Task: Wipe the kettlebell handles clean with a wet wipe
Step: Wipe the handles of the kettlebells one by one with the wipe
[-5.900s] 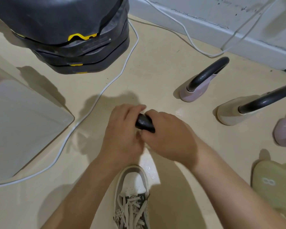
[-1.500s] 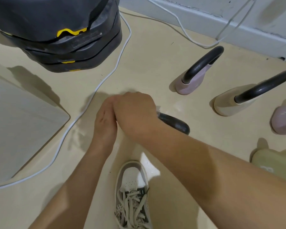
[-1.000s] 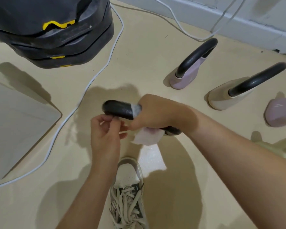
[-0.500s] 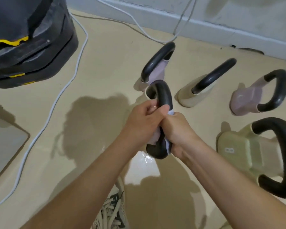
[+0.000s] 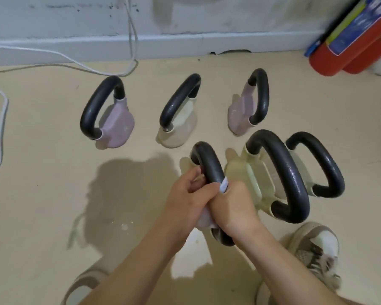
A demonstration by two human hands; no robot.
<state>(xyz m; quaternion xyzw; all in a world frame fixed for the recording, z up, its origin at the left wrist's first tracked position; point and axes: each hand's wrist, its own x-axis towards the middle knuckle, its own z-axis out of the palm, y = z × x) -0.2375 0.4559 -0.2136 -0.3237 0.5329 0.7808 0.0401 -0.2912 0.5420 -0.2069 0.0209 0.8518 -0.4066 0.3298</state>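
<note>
Looking down at a beige floor (image 5: 42,194) beside a pale wall (image 5: 185,18). Low in the middle, left hand (image 5: 185,194) and right hand (image 5: 235,208) pressed together side by side, both curled tight round the black kettlebell handle (image 5: 209,164). Handle upright as a loop, arching away above the fingers and reappearing beneath the right wrist. Body of this kettlebell mostly hidden behind the hands.

Wet wipe (image 5: 224,186) trapped between right hand and handle, with only a small white fold poking out by the thumb.

Just right of the hands, a large pale green kettlebell (image 5: 253,177) with a thick black handle. A second green kettlebell (image 5: 321,164) just behind it.

Nearer the wall, a row of three smaller ones, well apart: lilac kettlebell (image 5: 119,122), cream kettlebell (image 5: 180,130), second lilac kettlebell (image 5: 240,111).

White cable (image 5: 131,40) hanging down the wall and looping onto the floor. Red containers (image 5: 339,56) in the top right corner. One sneaker (image 5: 317,245) at lower right, another sneaker (image 5: 86,280) at the bottom left.
</note>
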